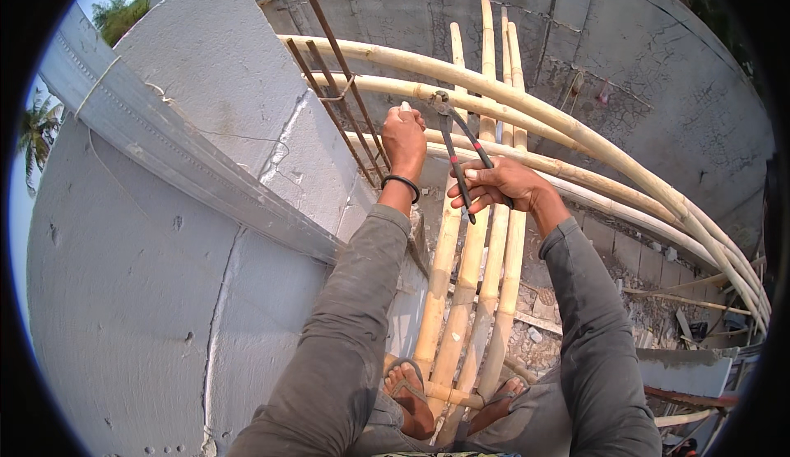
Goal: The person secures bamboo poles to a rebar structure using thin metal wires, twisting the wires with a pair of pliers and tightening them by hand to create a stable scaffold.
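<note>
My right hand (517, 184) grips a pair of end-cutting pincers (455, 161) with dark handles and red bands. The fingers lie round the handles, which are spread apart. Its jaws point away from me, up against a bent bamboo pole (370, 85). Just left of the jaws, my left hand (405, 143) is closed with the fingertips pinched together. Whatever it holds, if anything, is too small to make out. To its left stand several rusty rebars (333, 62), joined by a bent tie.
My sandalled feet (407, 387) stand on upright-running bamboo poles (453, 325). A grey block wall (140, 292) with a metal channel (189, 157) rises at the left. A curved concrete wall (650, 95) stands beyond the bent poles. Rubble (539, 292) lies below on the right.
</note>
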Demonstrator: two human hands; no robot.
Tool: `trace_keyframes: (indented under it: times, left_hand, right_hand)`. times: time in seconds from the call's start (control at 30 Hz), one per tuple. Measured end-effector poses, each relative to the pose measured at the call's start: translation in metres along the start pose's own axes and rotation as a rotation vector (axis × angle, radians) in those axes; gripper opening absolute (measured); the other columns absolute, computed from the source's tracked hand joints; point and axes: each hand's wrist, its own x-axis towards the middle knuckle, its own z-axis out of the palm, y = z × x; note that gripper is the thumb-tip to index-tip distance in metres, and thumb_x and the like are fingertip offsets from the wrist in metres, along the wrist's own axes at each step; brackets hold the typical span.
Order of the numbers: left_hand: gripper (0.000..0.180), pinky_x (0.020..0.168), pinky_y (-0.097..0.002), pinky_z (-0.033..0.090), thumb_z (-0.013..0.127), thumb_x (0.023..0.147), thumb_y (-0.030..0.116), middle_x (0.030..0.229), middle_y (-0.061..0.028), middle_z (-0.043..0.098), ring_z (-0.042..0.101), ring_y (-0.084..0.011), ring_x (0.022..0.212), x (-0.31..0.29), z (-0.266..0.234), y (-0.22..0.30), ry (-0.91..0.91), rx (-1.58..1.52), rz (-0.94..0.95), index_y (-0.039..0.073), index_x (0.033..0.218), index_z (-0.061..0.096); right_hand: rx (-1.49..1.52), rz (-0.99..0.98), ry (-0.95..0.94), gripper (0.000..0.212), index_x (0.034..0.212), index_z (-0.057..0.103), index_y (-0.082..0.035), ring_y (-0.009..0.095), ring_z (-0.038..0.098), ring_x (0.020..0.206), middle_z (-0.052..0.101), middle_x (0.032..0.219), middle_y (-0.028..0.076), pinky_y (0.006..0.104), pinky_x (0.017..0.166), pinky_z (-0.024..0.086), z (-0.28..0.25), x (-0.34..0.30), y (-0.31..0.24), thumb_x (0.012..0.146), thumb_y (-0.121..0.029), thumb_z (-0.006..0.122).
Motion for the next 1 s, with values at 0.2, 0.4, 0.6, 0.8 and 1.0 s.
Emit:
trace_keyframes:
  times: [0.2,0.4,0.6,0.8,1.0]
  left_hand:
    - [0.034,0.052,-0.0306,0.046,0.042,0.100,0.031,0.069,-0.0067,0.059,0.055,-0.0163,0.055,0.001,-0.011,-0.053,0.110,-0.314,-0.341,0.005,0.084,0.056]
    - [0.016,0.058,-0.0314,0.045,0.049,0.093,0.018,0.073,-0.0017,0.055,0.054,-0.0107,0.065,0.010,-0.035,-0.087,-0.432,-0.635,-0.258,0.007,0.083,0.056]
    - [0.016,0.059,-0.0310,0.045,0.051,0.091,0.018,0.074,-0.0016,0.056,0.054,-0.0107,0.066,-0.022,-0.088,-0.110,-0.555,-0.620,-0.475,0.007,0.082,0.057]
    - [0.018,0.060,-0.0306,0.045,0.052,0.091,0.019,0.074,-0.0018,0.057,0.055,-0.0111,0.067,-0.035,-0.095,-0.118,-0.581,-0.509,-0.472,0.006,0.083,0.059]
    - [0.019,0.061,-0.0302,0.045,0.053,0.090,0.021,0.074,-0.0019,0.059,0.055,-0.0116,0.067,-0.030,-0.077,-0.105,-0.572,-0.408,-0.402,0.005,0.083,0.061]
  right_hand:
    - [-0.170,-0.101,-0.168,0.037,0.124,0.056,0.005,0.024,0.069,0.091,0.068,0.099,0.015,0.0333,0.070,0.061,0.030,-0.017,-0.018,0.095,-0.020,0.057]
    - [0.003,-0.384,0.259,0.026,0.099,0.060,-0.001,0.010,0.061,0.056,0.063,0.075,0.005,0.0238,0.042,0.041,0.112,0.022,-0.031,0.098,-0.026,0.055]
    - [-0.014,-0.346,0.160,0.027,0.101,0.061,-0.001,0.009,0.058,0.054,0.063,0.074,0.006,0.0234,0.039,0.037,0.125,0.035,-0.021,0.099,-0.026,0.053]
    - [-0.047,-0.398,0.223,0.029,0.102,0.061,0.002,0.010,0.057,0.053,0.063,0.075,0.006,0.0235,0.040,0.037,0.129,0.041,-0.010,0.099,-0.026,0.053]
    - [-0.021,-0.326,0.205,0.026,0.101,0.061,0.001,0.010,0.061,0.057,0.063,0.077,0.006,0.0228,0.040,0.036,0.132,0.037,-0.007,0.099,-0.024,0.054]
